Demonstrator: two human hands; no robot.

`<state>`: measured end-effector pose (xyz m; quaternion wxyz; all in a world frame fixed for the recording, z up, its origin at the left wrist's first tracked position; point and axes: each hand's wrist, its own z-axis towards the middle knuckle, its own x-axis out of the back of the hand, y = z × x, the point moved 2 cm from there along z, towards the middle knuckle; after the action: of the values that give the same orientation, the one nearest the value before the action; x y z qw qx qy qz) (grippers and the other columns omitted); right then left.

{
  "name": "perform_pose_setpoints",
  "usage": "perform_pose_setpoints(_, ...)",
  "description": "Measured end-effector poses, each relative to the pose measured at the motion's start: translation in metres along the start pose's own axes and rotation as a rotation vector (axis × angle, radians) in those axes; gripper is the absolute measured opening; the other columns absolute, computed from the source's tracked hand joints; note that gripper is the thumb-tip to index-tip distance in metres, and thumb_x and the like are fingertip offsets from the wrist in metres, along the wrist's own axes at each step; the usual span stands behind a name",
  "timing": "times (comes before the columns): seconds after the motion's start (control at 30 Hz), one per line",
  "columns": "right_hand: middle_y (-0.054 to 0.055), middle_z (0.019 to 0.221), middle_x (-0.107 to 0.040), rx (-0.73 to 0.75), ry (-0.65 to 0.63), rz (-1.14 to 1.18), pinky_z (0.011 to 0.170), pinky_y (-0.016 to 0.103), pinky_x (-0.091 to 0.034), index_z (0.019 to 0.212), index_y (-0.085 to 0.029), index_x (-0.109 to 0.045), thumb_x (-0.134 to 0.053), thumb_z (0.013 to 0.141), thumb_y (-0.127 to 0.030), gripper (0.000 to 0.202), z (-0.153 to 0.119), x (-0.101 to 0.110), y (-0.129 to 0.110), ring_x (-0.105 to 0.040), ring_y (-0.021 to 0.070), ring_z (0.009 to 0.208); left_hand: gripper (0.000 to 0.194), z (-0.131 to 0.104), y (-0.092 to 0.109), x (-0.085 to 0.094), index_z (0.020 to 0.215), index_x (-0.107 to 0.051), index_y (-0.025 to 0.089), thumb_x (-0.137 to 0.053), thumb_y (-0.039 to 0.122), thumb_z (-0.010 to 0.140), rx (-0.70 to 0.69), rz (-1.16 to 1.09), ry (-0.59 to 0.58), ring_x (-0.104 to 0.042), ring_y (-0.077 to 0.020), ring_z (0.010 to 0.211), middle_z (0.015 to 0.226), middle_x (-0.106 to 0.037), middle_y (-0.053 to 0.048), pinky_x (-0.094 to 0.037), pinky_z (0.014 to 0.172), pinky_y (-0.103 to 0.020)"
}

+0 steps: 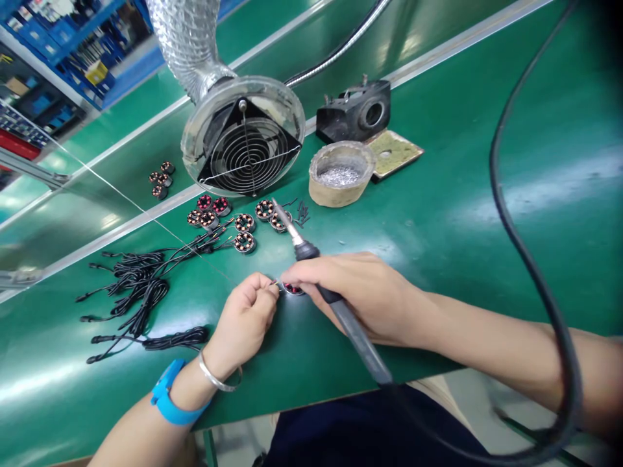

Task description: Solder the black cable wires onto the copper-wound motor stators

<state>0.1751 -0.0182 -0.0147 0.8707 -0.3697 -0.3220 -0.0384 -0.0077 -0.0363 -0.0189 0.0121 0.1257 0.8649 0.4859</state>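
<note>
My right hand (370, 295) is wrapped round a soldering iron (353, 331), whose metal tip points up and left toward the motor coils. Its fingertips also touch a round coil with red windings (293, 289), partly hidden under them. Close beside it on the left, my left hand (248, 318) pinches thin wire ends at the coil's edge. More coils with copper windings (244, 242) lie beyond my hands. Black cables in bundles (141, 305) lie to the left, some with their ends near the coils.
A fume extractor fan (250, 155) on a silver duct stands at the back. Right of it are a round tub of metal shavings (341, 175), a black iron holder (357, 113) and a sponge tray (396, 154). The iron's black cord (516, 240) loops at the right.
</note>
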Motion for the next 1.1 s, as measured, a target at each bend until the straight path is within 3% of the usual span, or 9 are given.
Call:
perform_pose_setpoints(0.07,0.002,0.094,-0.071,-0.034,0.098,0.049,0.07,0.024,-0.052,0.122,-0.019,-0.055,-0.05,0.092,-0.014,0.031,-0.005,0.008,-0.006,-0.068,0.0138,0.077,0.028,0.0,0.001,-0.001,0.072,-0.04,0.02,-0.054,0.039,0.086,0.01,-0.018,0.0,-0.023,-0.0032,0.04,0.048,-0.035,0.011,-0.019,0.039,-0.014)
perform_pose_setpoints(0.2,0.0,0.072,-0.062,-0.082,0.267,0.108,0.052,0.025,-0.046,0.125,-0.022,-0.058,-0.053,0.09,-0.017,0.035,-0.014,0.021,-0.018,-0.055,0.0125,0.056,0.028,0.0,0.002,-0.003,0.071,-0.04,0.019,-0.055,0.039,0.086,0.014,-0.011,0.011,-0.022,-0.0029,0.04,0.048,-0.035,0.011,-0.018,0.039,-0.014)
perform_pose_setpoints(0.27,0.002,0.073,-0.063,-0.107,0.295,0.149,0.048,0.027,-0.043,0.119,-0.023,-0.062,-0.052,0.088,-0.018,0.033,-0.019,0.022,-0.02,-0.052,0.0135,0.055,0.028,0.0,0.003,-0.003,0.07,-0.04,0.019,-0.054,0.039,0.086,0.01,0.009,0.013,-0.023,-0.0031,0.04,0.049,-0.036,0.011,-0.019,0.039,-0.015)
perform_pose_setpoints(0.4,0.001,0.071,-0.062,-0.204,0.318,0.205,0.05,0.029,-0.042,0.102,-0.023,-0.063,-0.052,0.081,-0.015,0.025,-0.025,0.019,-0.019,-0.052,0.0137,0.055,0.028,0.0,0.002,-0.002,0.07,-0.04,0.019,-0.054,0.039,0.086,0.01,0.037,0.011,-0.025,-0.0035,0.041,0.049,-0.036,0.01,-0.02,0.04,-0.015)
perform_pose_setpoints(0.53,0.0,0.066,-0.058,-0.191,0.319,0.246,0.05,0.028,-0.041,0.091,-0.022,-0.061,-0.05,0.077,-0.011,0.021,-0.022,0.017,-0.019,-0.05,0.0128,0.052,0.028,0.0,0.002,-0.001,0.07,-0.041,0.02,-0.053,0.039,0.086,0.014,0.044,0.017,-0.024,-0.0038,0.041,0.05,-0.036,0.01,-0.02,0.04,-0.015)
perform_pose_setpoints(1.1,0.0,0.066,-0.057,-0.19,0.225,0.232,0.049,0.028,-0.042,0.097,-0.023,-0.061,-0.05,0.075,-0.009,0.029,-0.021,0.018,-0.022,-0.049,0.0133,0.052,0.03,-0.002,0.002,-0.003,0.069,-0.042,0.019,-0.054,0.04,0.086,0.005,0.073,0.014,-0.025,-0.0041,0.042,0.05,-0.035,0.01,-0.022,0.041,-0.016)
